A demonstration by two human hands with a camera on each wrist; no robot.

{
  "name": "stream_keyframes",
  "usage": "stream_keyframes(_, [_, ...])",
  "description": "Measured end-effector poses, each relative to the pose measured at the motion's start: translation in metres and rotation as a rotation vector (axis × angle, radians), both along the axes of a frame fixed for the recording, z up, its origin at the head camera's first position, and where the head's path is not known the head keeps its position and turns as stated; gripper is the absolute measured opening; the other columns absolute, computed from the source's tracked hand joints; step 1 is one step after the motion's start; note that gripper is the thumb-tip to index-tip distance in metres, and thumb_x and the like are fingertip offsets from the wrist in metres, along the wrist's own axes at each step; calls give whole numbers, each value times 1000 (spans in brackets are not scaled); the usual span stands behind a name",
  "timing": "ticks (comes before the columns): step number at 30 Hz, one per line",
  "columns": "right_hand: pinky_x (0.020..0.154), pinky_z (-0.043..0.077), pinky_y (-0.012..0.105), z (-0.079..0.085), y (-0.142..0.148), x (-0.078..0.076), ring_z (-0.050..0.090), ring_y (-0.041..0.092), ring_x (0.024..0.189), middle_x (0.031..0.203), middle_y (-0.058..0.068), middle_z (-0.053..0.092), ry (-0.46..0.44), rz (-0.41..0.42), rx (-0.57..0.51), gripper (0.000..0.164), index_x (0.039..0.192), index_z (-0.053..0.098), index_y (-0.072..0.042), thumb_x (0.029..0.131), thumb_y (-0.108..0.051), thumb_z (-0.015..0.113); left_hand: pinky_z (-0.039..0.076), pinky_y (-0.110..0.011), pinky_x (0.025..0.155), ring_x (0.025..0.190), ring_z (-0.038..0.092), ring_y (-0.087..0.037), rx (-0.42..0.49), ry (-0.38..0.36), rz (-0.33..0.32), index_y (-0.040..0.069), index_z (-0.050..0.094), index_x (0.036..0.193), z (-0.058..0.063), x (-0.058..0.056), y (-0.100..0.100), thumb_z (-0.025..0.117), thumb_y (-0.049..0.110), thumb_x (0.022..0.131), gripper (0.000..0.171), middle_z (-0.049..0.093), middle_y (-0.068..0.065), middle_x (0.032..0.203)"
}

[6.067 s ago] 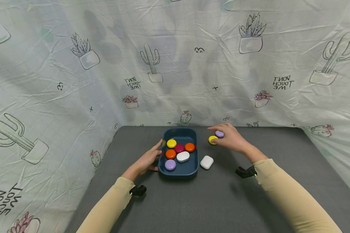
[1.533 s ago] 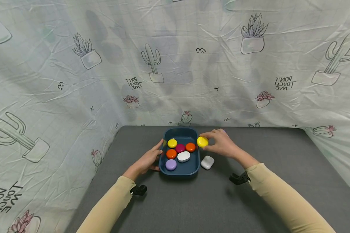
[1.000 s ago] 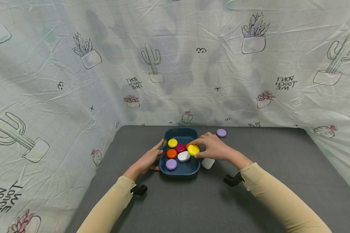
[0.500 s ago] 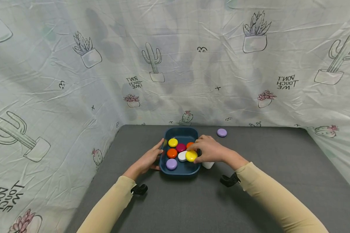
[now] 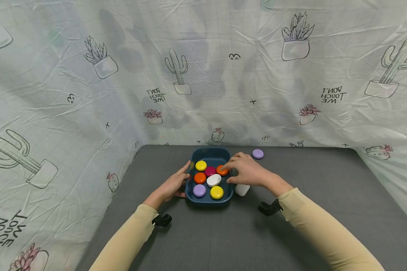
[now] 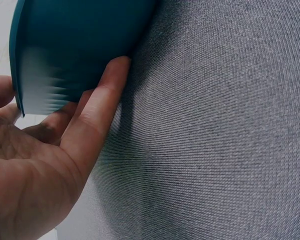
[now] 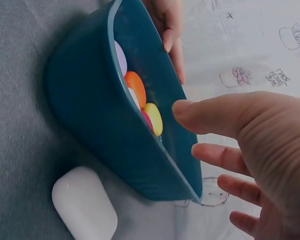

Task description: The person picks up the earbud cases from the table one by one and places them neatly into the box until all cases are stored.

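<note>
A dark blue bin (image 5: 210, 153) holds several glossy rounded pieces: a yellow one (image 5: 216, 192) near its front, another yellow (image 5: 201, 165), a purple (image 5: 199, 191), a crimson (image 5: 210, 171), two orange, and a white oval (image 5: 214, 180). Against the bin's left wall my left hand (image 5: 169, 185) rests with extended fingers; in the left wrist view its fingertips touch the outer side. My right hand (image 5: 251, 172) hovers over the right rim, thumb and fingers apart, holding nothing. Its fingertips overlap the right orange piece (image 5: 221, 170) in the head view; I cannot tell whether they touch.
On the grey table (image 5: 203, 241), a white rounded-rectangle piece (image 7: 85, 202) lies just right of the bin, partly beneath my right hand. A purple round piece (image 5: 257, 154) lies near the back edge. A patterned cloth (image 5: 203, 75) hangs behind and at the sides.
My right hand picked a yellow piece off the table, carried it left into the bin and let go near the front. It has since lifted back toward the right rim. My left hand stayed put.
</note>
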State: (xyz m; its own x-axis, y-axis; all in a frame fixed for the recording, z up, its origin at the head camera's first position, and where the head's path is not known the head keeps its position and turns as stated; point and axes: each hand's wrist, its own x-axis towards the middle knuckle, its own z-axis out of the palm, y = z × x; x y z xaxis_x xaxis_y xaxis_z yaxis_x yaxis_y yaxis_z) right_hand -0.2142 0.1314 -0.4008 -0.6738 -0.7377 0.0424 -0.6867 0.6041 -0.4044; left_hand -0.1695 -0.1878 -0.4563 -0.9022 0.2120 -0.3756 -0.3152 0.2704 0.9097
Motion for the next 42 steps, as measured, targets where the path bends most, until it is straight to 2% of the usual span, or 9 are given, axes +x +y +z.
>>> stream_keyframes(6, [101, 41, 54, 1, 14, 0, 46, 31, 126, 121, -1, 66, 37, -33, -44, 42, 130, 72, -27, 90, -32, 81, 60, -49, 76, 141, 38, -48, 1, -6, 9, 47, 16, 163, -1, -1, 0, 39, 28, 110, 60, 17, -16, 168])
stream_keyframes(15, [101, 42, 55, -1, 31, 0, 47, 31, 127, 126, -1, 65, 39, -56, -124, 40, 130, 72, -24, 92, -30, 79, 60, -49, 76, 141, 38, -48, 0, 1, 12, 48, 17, 162, -2, -1, 1, 40, 28, 109, 60, 15, -15, 169])
stream_keyframes(22, [107, 30, 62, 0, 47, -1, 46, 32, 127, 126, -1, 66, 28, -128, -156, 42, 132, 71, -21, 91, -27, 80, 59, -51, 78, 142, 37, -48, 11, 2, 7, 47, 17, 162, -1, 0, 1, 39, 28, 110, 60, 13, -14, 169])
stream_keyframes(32, [109, 25, 63, -3, 74, -8, 40, 34, 133, 131, 7, 64, -45, -236, -207, 45, 136, 69, -21, 93, -28, 78, 59, -51, 79, 142, 37, -48, 9, 9, 2, 47, 17, 162, -1, 0, 0, 39, 29, 110, 60, 11, -13, 170])
stream_keyframes(37, [107, 24, 65, -5, 87, -13, 43, 35, 129, 131, 8, 64, -35, -255, -225, 47, 139, 66, -17, 94, -28, 77, 59, -50, 78, 142, 37, -48, 1, 8, 5, 47, 16, 163, -1, 0, 1, 39, 28, 109, 61, 10, -13, 170])
stream_keyframes(42, [109, 20, 68, -8, 101, -21, 40, 40, 133, 131, 11, 64, -20, -305, -228, 48, 140, 64, -13, 96, -28, 75, 60, -49, 77, 142, 37, -48, -5, 6, 6, 48, 16, 162, 0, -1, 0, 39, 28, 109, 61, 10, -13, 170])
